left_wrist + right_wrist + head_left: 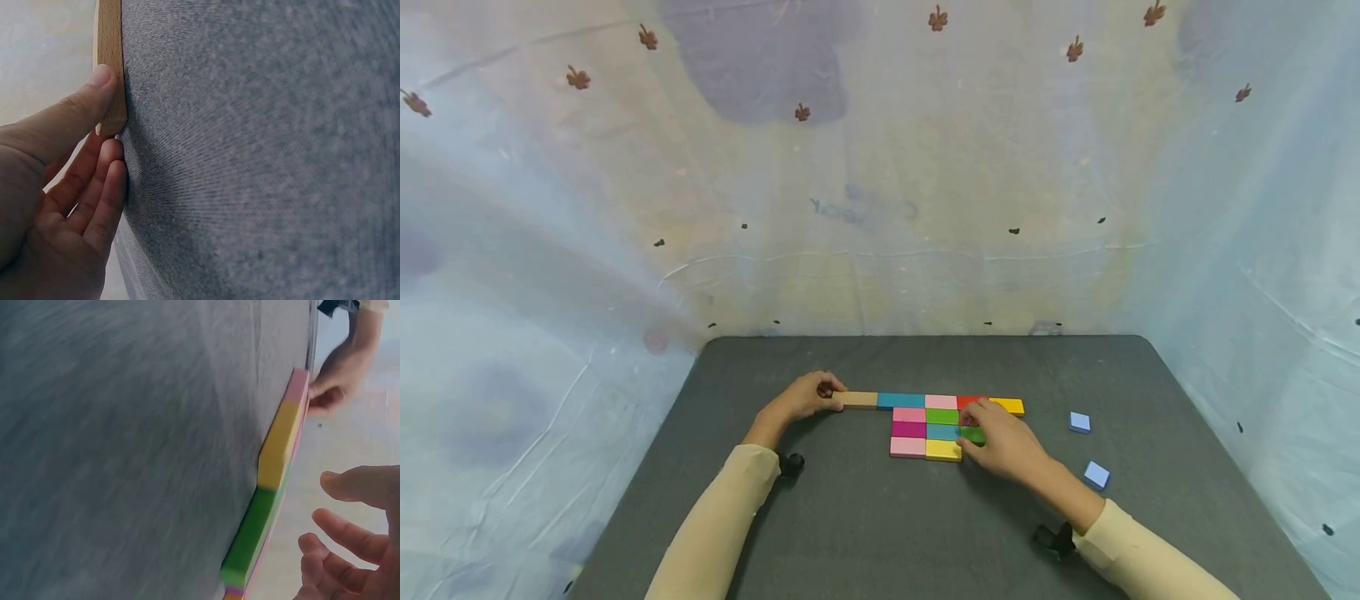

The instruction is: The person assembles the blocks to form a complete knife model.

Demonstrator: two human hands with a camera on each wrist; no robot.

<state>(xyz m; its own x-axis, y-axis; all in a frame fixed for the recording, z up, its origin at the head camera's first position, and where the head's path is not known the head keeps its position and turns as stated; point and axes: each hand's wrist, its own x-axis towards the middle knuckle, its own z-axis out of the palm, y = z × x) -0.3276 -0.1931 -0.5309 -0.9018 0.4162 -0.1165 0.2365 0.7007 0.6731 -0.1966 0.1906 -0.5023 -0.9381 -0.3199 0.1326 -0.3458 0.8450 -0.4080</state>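
My left hand (807,395) pinches the left end of a plain wooden block (859,400); in the left wrist view the thumb lies on its side and the fingers curl behind its end. Rightward in the same row lie a blue block (901,401), a pink block (940,402), a red block (968,401) and a yellow block (1009,407). My right hand (1003,442) hovers with fingers parted over the right side of the group, partly hiding a green block (973,435). In the right wrist view, nothing sits between its fingers.
Below the long row, pink, magenta, green, blue and yellow blocks form a patch, including a magenta block (908,430) and a front yellow block (943,450). Two light blue blocks, one farther back (1079,422) and one nearer (1097,476), lie apart on the dark table (850,533).
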